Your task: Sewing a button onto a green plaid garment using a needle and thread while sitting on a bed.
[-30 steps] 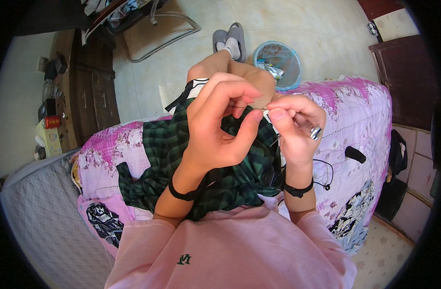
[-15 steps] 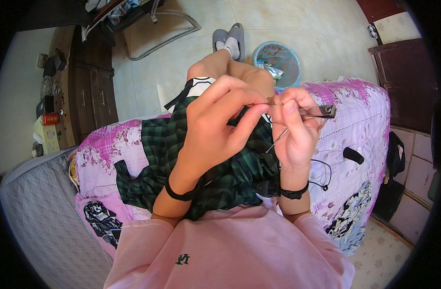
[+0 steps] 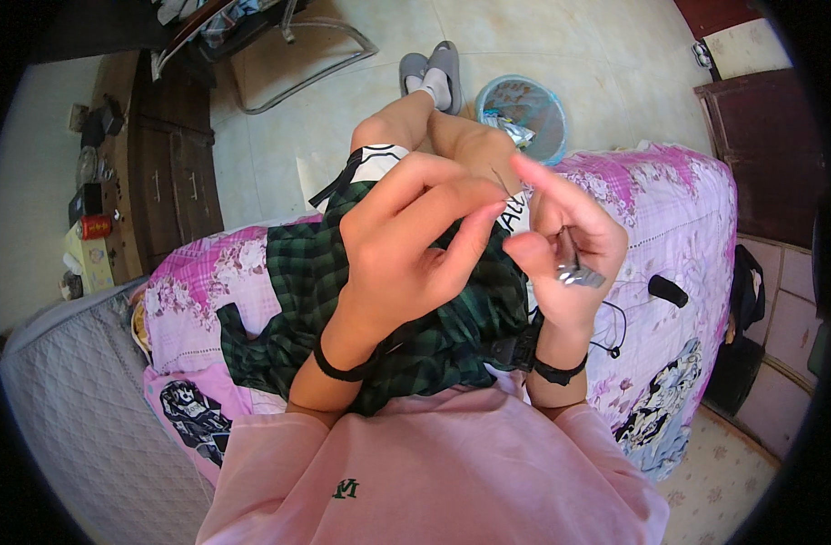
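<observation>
Near the far right edge of a green checked cloth (image 3: 297, 282), a thin dark strand (image 3: 500, 178) is pinched between thumb and forefinger of the left hand (image 3: 411, 236). Right of the cloth, a small metal tool (image 3: 574, 263) is held in curled fingers of the right hand (image 3: 574, 227), its thumb and forefinger spread apart.

I have a narrow gap between the left hand (image 3: 406, 238) and the right hand (image 3: 583, 223); a thin dark strand (image 3: 498, 176) at the left fingertips crowds it. Over the bed (image 3: 665, 222) I can pass by its far right corner; nearer, a black cylinder (image 3: 668, 291) and a looped cable (image 3: 625, 322) stand in the way.
</observation>
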`<action>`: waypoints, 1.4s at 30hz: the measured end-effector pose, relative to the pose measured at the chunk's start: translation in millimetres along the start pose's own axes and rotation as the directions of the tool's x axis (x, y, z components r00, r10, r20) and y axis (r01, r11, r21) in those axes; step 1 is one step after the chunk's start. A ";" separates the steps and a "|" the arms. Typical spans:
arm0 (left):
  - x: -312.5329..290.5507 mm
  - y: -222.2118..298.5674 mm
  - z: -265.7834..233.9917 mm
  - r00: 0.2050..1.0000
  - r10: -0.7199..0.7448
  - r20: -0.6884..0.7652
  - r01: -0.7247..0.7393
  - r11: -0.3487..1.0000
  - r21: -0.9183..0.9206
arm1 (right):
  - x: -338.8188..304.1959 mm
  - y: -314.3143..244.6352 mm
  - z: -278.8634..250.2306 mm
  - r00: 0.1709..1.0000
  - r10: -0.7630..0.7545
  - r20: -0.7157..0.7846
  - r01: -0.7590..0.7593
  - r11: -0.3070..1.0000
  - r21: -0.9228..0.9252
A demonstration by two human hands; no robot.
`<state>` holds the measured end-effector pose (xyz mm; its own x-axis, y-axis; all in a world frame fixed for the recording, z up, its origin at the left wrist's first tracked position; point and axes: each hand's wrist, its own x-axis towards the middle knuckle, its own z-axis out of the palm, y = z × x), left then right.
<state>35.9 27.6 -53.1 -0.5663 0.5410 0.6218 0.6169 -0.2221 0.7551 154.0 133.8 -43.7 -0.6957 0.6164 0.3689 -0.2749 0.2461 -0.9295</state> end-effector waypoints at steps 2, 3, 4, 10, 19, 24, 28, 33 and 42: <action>-0.6 0.0 0.7 0.999 0.049 -0.005 -0.049 0.997 0.059 | -2.2 -6.1 4.6 0.995 0.099 -0.011 -0.100 0.973 -0.211; -1.1 0.0 1.9 0.998 0.063 -0.016 -0.061 0.995 0.075 | -2.3 -5.8 6.6 0.992 0.105 -0.071 -0.117 0.974 -0.195; -1.3 0.1 2.5 0.997 0.076 -0.026 -0.073 0.993 0.091 | -1.5 -5.3 8.1 0.992 0.105 -0.072 -0.117 0.974 -0.195; -0.6 -0.8 2.2 0.999 0.049 -0.013 -0.049 0.998 0.026 | -0.7 7.9 14.8 0.967 0.109 -0.232 -0.100 0.994 0.053; 1.0 -3.1 -1.1 0.990 0.142 0.003 -0.141 0.980 0.139 | 1.7 -1.2 5.5 0.981 0.189 -0.040 -0.192 0.977 -0.091; -3.0 -5.0 1.0 0.997 0.083 0.000 -0.082 0.989 0.122 | 1.2 7.4 5.2 0.989 0.136 -0.060 -0.144 0.977 -0.161; -1.4 0.2 0.2 1.000 -0.020 0.017 0.020 1.000 -0.011 | 2.2 16.2 10.5 0.973 0.193 -0.124 -0.164 0.963 0.214; -3.5 -1.2 -3.5 0.984 -0.166 0.058 0.174 0.966 -0.189 | -0.5 18.6 13.4 0.959 0.279 -0.044 -0.210 0.811 0.546; -6.6 -10.1 2.8 0.989 -0.144 0.024 0.143 0.920 -0.365 | -4.9 20.3 15.7 0.947 0.321 -0.030 -0.222 0.716 0.662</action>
<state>34.9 28.5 -65.4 -0.6358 0.5867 0.5016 0.2877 -0.4229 0.8593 141.4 124.1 -64.4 -0.7271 0.6847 0.0506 -0.4814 -0.4558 -0.7487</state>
